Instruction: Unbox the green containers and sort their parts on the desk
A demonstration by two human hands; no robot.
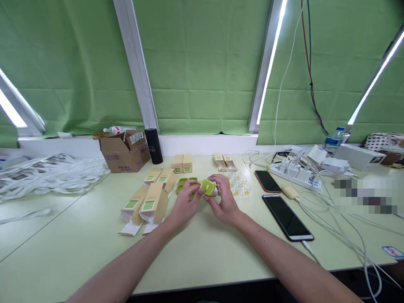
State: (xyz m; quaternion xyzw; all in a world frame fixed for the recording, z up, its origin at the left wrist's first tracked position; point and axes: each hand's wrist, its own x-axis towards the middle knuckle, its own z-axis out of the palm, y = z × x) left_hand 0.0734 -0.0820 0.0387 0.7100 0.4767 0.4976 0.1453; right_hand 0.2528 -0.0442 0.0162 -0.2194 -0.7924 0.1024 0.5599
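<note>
Between my two hands is a small glossy green earbud case cover [207,187] with rounded corners, held just above the table. My left hand [187,203] pinches its left side between thumb and fingers. My right hand [226,201] grips its right side, with a bit of something white [216,192] showing beside those fingers. Behind my left hand lie more green covers [182,182], partly hidden by it. Clear plastic pieces with yellow parts [242,189] stand in a cluster just right of my right hand.
Several open kraft boxes with green labels [154,198] lie left of my hands. Two closed boxes [182,163] and two open ones [224,161] stand farther back. On the right are two phones [287,216], a power strip [295,176] and loose cables. A cardboard carton [121,153] and black cylinder [153,146] stand back left.
</note>
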